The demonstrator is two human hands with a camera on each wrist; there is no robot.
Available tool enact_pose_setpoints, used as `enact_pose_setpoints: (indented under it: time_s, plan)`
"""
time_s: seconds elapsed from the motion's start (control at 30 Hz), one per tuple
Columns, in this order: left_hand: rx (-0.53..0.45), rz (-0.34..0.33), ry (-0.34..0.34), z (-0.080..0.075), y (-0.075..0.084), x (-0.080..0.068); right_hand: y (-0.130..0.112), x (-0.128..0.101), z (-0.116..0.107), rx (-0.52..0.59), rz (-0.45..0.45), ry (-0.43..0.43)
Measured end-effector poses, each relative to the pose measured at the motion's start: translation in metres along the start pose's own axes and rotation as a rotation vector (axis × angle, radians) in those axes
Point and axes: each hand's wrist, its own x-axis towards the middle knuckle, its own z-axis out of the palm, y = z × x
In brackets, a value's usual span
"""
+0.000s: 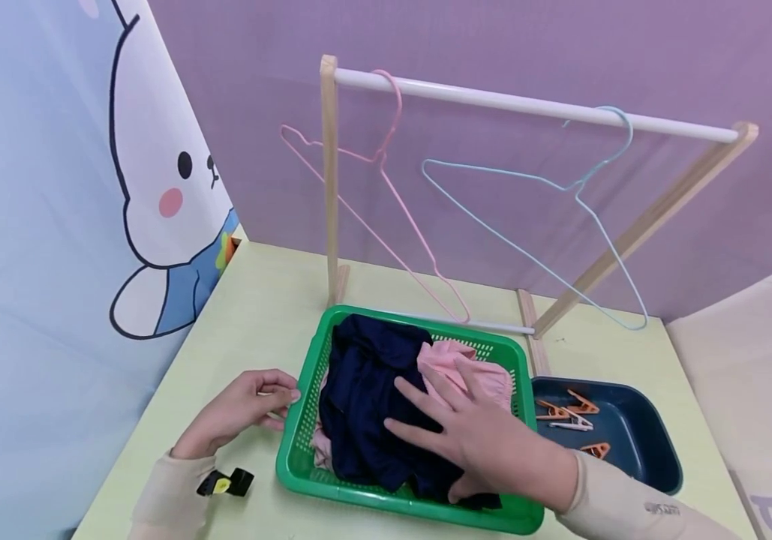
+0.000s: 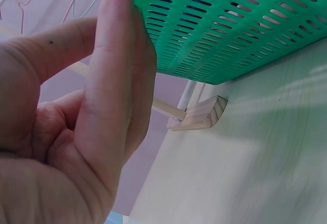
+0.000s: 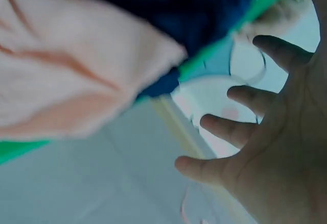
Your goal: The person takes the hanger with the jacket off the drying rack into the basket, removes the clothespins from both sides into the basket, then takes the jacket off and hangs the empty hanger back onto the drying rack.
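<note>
Two hands are at work around the green basket (image 1: pixel 304 450) as I watch from the head view. It sits on the pale table (image 1: pixel 250 315) in front of the wooden drying rack (image 1: pixel 328 180), its long axis running away from me toward the rack. My right hand (image 1: pixel 473 435) hovers over the dark navy garment (image 1: pixel 365 397) piled inside, fingers spread and straight, pointing up and left; the cloth lies directly under the fingertips, with the pink garment (image 1: pixel 456 364) just beyond them. This hand is the nearer one to the clothes. My left hand (image 1: pixel 244 409) rests at the basket's left rim, fingers loosely curled against it. A navy tray (image 1: pixel 642 457) of orange clips (image 1: pixel 581 405) sits just right of the basket. Some small print shows on the right sleeve, but I cannot read it.

From the left wrist, the fingers (image 2: pixel 120 81) lie together, tips touching the slotted green wall (image 2: pixel 225 30); I cannot tell whether they grip it.

From the right wrist, the fingers (image 3: pixel 230 132) are fanned apart, holding nothing, with the blurred pink and navy cloth up and left of them.
</note>
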Motion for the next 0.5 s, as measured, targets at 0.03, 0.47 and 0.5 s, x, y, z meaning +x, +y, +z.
enact_pose_setpoints:
  time_s: [0.03,0.47,0.5]
  plan:
    - [0.001,0.001,0.004,0.0,0.0,0.0,-0.003,0.0,0.005,-0.013,-0.01,0.001]
    - [0.01,-0.019,-0.007,-0.001,0.002,0.0,0.008,0.045,0.05,-0.427,-0.027,-0.022]
    - [0.01,-0.022,-0.008,-0.001,0.002,0.0,0.01,0.049,0.053,-0.43,-0.028,-0.022]
